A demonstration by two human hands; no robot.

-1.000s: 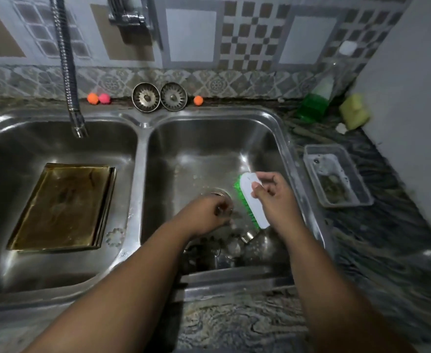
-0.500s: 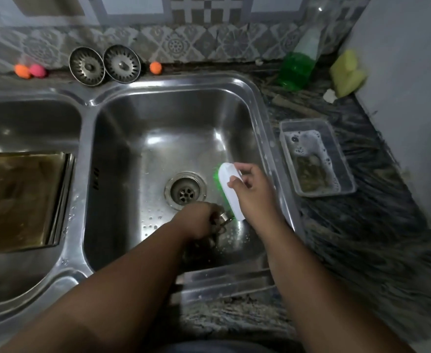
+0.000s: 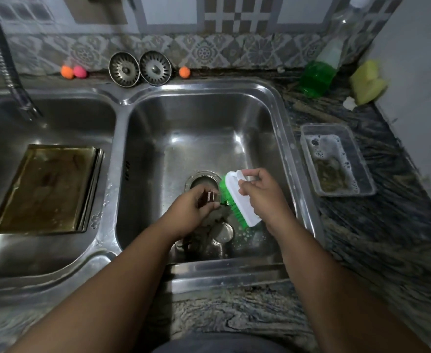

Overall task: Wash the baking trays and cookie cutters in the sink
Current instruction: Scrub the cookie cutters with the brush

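Over the sink's (image 3: 280, 103) right basin, L hand (image 3: 189, 212) pinches a small cookie cutter (image 3: 208, 199) w/ curled fingers, near the drain (image 3: 199, 178). R hand (image 3: 262, 197) grips the brush (image 3: 237, 200), bristles facing left, right beside the cutter. The brush's long axis runs far-left to near-right, so the scrub prob. goes along that. Baking tray (image 3: 46, 189) lies in the left basin, well apart.

A tiled back wall (image 3: 204, 50) runs across the top, with pale squares and a checker panel above a band of ornate floral tiles (greyish in this dim light). A dark, veined stone countertop (image 3: 387, 225), possibly granite, spreads right and front, meeting a plain pale side wall (image 3: 423, 85).
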